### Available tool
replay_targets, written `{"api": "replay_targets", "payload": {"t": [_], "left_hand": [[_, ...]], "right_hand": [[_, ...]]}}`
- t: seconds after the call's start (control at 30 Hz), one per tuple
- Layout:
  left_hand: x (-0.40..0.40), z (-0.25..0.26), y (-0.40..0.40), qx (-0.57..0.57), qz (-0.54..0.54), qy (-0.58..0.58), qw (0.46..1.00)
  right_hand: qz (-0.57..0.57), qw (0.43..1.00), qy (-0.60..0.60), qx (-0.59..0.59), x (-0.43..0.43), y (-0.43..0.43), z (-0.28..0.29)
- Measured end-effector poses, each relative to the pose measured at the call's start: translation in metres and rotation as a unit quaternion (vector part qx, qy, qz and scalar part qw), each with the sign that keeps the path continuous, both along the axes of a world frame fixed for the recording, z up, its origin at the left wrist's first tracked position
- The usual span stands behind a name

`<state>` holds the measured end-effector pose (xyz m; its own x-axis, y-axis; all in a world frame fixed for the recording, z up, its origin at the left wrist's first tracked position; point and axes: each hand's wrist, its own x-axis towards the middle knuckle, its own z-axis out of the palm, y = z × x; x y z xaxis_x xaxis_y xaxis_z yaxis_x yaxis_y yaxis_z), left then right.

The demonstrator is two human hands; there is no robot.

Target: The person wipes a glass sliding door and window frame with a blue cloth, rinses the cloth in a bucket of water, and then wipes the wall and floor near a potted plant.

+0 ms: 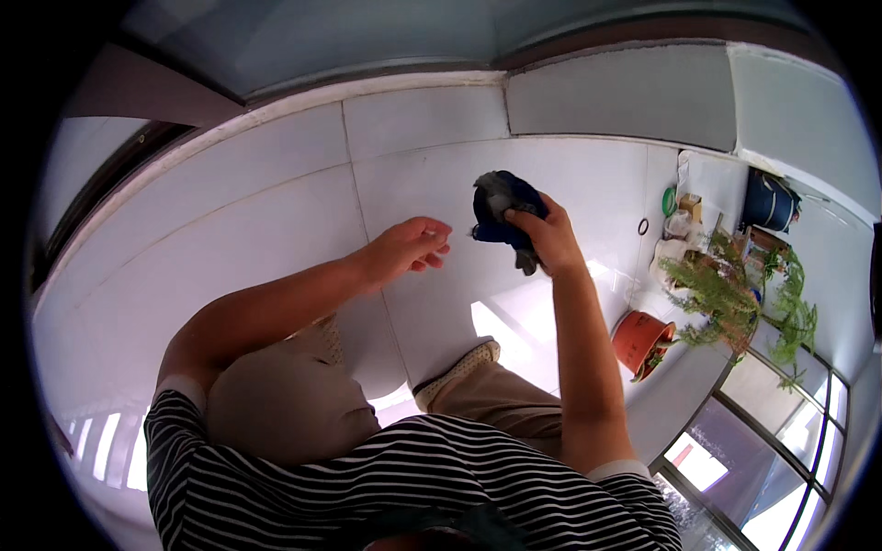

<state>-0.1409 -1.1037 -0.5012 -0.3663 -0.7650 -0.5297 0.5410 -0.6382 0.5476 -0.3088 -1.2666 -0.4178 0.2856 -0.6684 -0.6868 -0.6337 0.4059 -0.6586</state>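
A crumpled dark blue and grey cloth item (pixel 497 200) is gripped in my right hand (pixel 551 231), with the thumb pressed across its near side. Its grey part shows at the top and another grey bit hangs below my fingers. To the left, my left hand (pixel 412 246) is held in the air, apart from the cloth, with nothing visible in it. The fingers there are loosely curled and slightly spread. Under both hands lies the pale tiled floor (pixel 434 186).
On the right stand an orange flowerpot (pixel 637 341) and a feathery green plant (pixel 723 296) beside assorted small items. A dark ring (pixel 643 226) lies on the floor near them. Beyond is a blue container (pixel 768 200). A glass panel (pixel 372 41) rises ahead; windows (pixel 744 448) are at lower right.
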Motion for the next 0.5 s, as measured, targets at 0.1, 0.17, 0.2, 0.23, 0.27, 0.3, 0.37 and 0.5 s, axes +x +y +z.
{"api": "replay_targets", "payload": {"t": [0.1,0.17,0.2,0.23,0.27,0.3,0.37,0.5], "left_hand": [[-0.005,0.014,-0.009,0.018,0.024,0.006,1.0],[-0.005,0.025,-0.011,0.071,0.081,0.032,0.994],[-0.003,0.026,-0.01,0.074,0.103,0.096,0.987],[0.001,0.024,-0.011,0.075,0.123,0.16,0.976],[0.003,0.022,-0.012,0.076,0.143,0.225,0.961],[0.002,0.024,-0.011,0.082,0.201,0.225,0.95],[0.018,0.007,-0.001,0.025,0.226,0.289,0.93],[0.022,0.029,0.001,0.061,0.232,0.255,0.937]], "right_hand": [[-0.181,0.969,-0.167,-0.017,0.003,0.034,-0.013],[-0.133,0.986,-0.07,-0.068,0.029,0.054,-0.003],[-0.047,0.983,-0.051,-0.169,0.028,0.064,-0.014],[0.059,0.961,-0.042,-0.267,0.031,0.072,-0.017],[0.148,0.916,-0.031,-0.371,0.033,0.081,-0.02],[0.255,0.85,-0.032,-0.461,0.039,0.091,-0.012],[0.186,0.92,-0.09,-0.335,0.048,0.106,-0.002],[0.052,0.971,-0.1,-0.209,0.047,0.109,-0.015]]}}
